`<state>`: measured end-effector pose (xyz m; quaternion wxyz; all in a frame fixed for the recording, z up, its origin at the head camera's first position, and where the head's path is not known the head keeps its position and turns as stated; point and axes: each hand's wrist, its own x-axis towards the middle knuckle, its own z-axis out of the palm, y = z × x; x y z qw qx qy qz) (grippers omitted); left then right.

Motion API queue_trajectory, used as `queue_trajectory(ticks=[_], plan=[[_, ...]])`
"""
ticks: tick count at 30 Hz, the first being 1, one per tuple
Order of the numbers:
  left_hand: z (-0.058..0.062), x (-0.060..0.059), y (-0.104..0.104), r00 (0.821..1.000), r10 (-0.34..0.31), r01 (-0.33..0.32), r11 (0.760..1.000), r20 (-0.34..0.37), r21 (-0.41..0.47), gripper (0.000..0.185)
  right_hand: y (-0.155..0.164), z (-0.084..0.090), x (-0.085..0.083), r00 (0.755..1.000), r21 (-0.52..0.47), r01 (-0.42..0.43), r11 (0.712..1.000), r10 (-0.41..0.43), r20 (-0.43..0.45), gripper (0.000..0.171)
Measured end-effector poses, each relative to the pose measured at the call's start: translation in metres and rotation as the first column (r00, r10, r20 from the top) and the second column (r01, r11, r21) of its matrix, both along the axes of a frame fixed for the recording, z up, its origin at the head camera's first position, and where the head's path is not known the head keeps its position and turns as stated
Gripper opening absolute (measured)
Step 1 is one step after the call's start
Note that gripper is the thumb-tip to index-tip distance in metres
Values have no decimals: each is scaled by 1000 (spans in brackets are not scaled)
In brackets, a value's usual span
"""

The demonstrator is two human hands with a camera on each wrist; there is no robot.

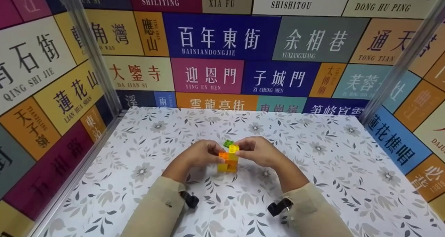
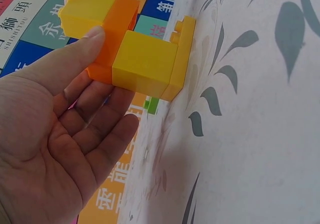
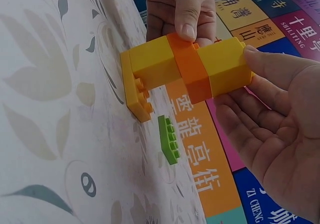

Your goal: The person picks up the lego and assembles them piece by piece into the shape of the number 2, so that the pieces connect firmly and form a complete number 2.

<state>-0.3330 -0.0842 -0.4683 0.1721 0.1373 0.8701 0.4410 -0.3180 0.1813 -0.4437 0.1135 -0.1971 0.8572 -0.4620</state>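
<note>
standing just in front of the green plate [image 1: 228,143], pinched by left hand [image 1: 203,154] and right hand [image 1: 255,150]: block tower [image 1: 229,158], probably light, rigid, smooth-sided, best gripped on flat faces.

back wall panels [image 1: 222,56] show street names: "bainiandongjie", "ying en men", "zi cheng men", "shishitou", "dong hu ping", "xia fu", "shiliting". left wall [image 1: 38,77]: "qing shi jie", "lian hua shan".
</note>
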Motion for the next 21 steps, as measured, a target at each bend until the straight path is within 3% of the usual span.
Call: queue_trajectory(ticks=[16, 21], plan=[[-1, 0, -2, 1000, -11, 12, 1000, -17, 13, 19, 1, 1, 0, 999, -12, -17, 1000, 17, -36, 35], [-1, 1, -1, 1000, -8, 9, 1000, -26, 30, 21, 3, -1, -2, 997, 3, 65, 998, -65, -36, 37]])
